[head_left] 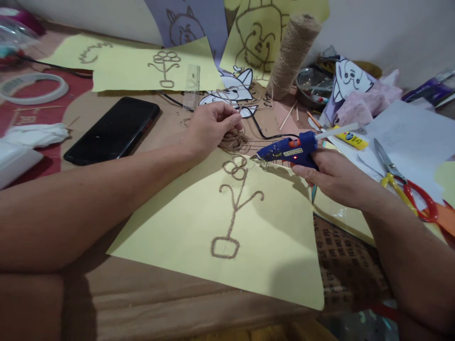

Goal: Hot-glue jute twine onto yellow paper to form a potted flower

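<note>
My right hand [330, 173] grips a blue glue gun [289, 150], its nozzle low over the top of a yellow sheet [170, 232]. On that sheet, brown twine forms a potted flower [232, 215] with two curled side stems and loops at the top. Just beyond the loops, my left hand [216, 125] pinches the twine, thumb against fingers. Loose coils of twine [234, 141] lie under its fingertips. A clear glue stick [337, 130] sticks out from the back of the gun.
A black phone [113, 130] and a tape roll [33, 88] lie left. Behind stand a twine spool [293, 54], a yellow sheet with a twine flower [124, 71] and a clear ruler [192, 87]. Scissors [407, 184], a yellow glue tube [350, 137] and papers lie right.
</note>
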A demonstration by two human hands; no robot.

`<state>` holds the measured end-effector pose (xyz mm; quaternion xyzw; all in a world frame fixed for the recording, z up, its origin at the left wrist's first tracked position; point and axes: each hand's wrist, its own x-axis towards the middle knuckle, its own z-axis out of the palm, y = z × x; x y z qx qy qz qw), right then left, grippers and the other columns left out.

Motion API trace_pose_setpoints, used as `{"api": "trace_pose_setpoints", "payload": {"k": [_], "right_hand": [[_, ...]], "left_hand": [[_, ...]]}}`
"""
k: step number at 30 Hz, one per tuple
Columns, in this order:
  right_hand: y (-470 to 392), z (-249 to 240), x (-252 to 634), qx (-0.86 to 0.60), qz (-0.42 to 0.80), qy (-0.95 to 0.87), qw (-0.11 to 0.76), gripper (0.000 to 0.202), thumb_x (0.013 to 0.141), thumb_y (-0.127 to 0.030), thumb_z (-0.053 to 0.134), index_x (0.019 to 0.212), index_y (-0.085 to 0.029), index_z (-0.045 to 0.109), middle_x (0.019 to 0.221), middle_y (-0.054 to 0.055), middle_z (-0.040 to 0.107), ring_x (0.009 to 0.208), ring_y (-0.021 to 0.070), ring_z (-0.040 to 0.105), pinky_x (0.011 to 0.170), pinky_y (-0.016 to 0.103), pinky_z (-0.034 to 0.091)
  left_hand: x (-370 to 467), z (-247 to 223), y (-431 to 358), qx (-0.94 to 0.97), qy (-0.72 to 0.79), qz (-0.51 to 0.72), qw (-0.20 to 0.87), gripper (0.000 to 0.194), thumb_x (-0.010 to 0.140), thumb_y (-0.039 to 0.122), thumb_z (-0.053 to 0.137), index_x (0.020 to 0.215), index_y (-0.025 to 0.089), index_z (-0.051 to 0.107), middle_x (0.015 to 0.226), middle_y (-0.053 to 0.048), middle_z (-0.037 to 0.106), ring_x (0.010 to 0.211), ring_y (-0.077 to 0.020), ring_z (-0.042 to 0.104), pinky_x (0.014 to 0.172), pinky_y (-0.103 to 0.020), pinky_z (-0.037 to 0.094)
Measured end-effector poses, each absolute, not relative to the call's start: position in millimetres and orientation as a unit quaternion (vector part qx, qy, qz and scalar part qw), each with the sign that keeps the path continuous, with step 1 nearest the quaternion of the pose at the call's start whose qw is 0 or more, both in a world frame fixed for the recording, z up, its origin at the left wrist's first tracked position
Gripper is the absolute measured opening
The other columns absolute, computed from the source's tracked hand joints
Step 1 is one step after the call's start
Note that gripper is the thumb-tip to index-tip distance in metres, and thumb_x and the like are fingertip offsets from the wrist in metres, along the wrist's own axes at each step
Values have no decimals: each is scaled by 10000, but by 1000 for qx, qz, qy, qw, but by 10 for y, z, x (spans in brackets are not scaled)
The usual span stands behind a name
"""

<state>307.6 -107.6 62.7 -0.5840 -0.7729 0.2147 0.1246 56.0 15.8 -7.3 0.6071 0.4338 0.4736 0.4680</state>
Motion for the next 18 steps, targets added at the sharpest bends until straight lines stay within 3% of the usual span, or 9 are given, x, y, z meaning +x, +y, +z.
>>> {"api": "trace_pose_setpoints", "payload": {"k": [11, 18], "right_hand": [[-1083, 634, 3094, -604, 189, -766, 115, 358, 951, -540, 553, 741, -250, 546, 753, 73, 649, 810, 274, 639, 710, 373, 477], [-1092, 658, 3114, -614, 182, -762, 91, 358, 940, -542, 539, 740, -245, 528, 752, 77, 630, 769, 264, 599, 682, 368, 438]], "left_hand": [[554, -71, 162, 613, 435, 469, 463, 165, 980, 193, 731, 817, 216, 728, 828, -26, 772, 734, -130, 714, 724, -268, 585], [544, -101, 184, 622, 419, 479, 457, 180, 978, 185, 730, 799, 211, 733, 821, -24, 769, 712, -128, 701, 705, -260, 567]]}}
